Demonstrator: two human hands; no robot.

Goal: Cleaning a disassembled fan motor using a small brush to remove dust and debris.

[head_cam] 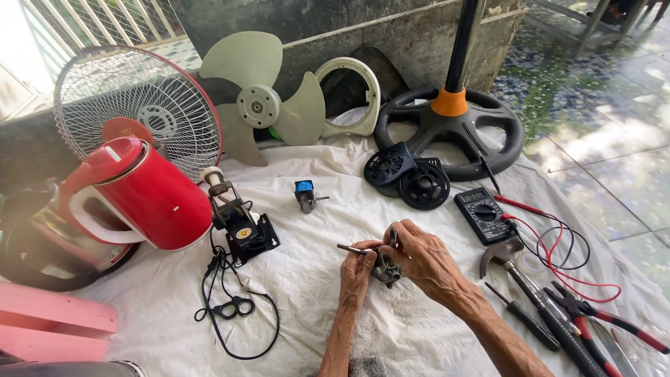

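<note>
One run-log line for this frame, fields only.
left hand: holds metal shaft | right hand: grips small motor part | surface: white cloth | nearby: multimeter, hammer

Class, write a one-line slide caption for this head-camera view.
Two hands, left hand and right hand, grip a small metal motor part over a white sheet, beside a multimeter and red kettle.

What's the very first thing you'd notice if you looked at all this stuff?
Probably the bright red kettle on the left of the white cloth, with a round wire fan guard and pale fan blade standing behind it. In the middle, the left hand and right hand hold a small metal part with a shaft. A hammer and a black multimeter lie to the right.
</note>
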